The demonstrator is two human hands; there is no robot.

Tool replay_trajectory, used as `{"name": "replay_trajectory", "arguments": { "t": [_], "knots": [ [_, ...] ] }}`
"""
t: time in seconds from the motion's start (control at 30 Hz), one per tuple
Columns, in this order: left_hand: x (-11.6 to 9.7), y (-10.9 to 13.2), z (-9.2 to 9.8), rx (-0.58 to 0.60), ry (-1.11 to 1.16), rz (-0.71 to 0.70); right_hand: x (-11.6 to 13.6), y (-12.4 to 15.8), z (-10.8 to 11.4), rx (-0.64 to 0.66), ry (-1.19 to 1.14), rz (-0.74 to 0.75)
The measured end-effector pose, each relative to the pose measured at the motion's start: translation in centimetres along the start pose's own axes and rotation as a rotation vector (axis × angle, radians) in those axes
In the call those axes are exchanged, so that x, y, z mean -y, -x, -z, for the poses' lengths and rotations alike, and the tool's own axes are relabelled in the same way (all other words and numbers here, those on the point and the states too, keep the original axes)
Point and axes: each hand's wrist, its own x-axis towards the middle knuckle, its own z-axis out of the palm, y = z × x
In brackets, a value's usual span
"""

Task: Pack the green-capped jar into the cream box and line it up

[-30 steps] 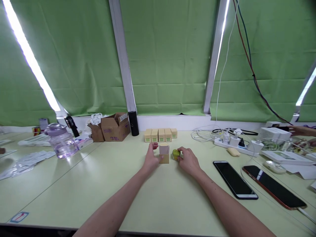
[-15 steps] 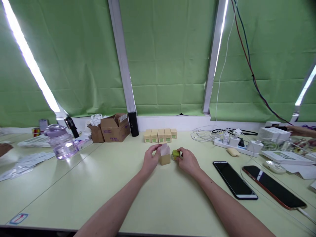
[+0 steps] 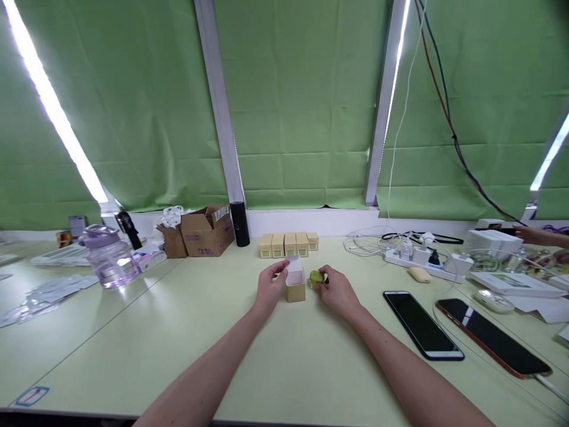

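Observation:
A small tan cardboard box [image 3: 296,289] stands on the pale green table [image 3: 284,362], its white-lined lid flap folded open toward the back. My left hand [image 3: 268,288] grips the box's left side, thumb and fingers around it. My right hand [image 3: 338,290] is curled around a small yellow-green round object [image 3: 316,277] resting just right of the box. A row of several closed tan boxes with green labels [image 3: 288,244] lines up behind.
Two phones [image 3: 422,323] lie at right, near a power strip [image 3: 422,258] with cables. At left are a purple water bottle [image 3: 109,256], brown cartons [image 3: 207,229] and a black cylinder [image 3: 240,223]. Another person's hand [image 3: 540,235] shows at far right.
The box's lid flap has swung from upright to folded back and open. Both hands stay at the box and the green object.

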Motion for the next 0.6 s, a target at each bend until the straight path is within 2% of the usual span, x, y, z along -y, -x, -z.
{"name": "replay_trajectory", "arguments": {
  "t": [0.2,0.6],
  "knots": [
    [-0.11,-0.26,0.23,0.050,0.214,0.130,-0.45,-0.22,-0.48,-0.002,-0.043,-0.006],
    [0.20,-0.97,0.47,0.071,0.301,0.215,-0.87,-0.21,-0.91,-0.089,-0.087,0.017]
  ]
}}
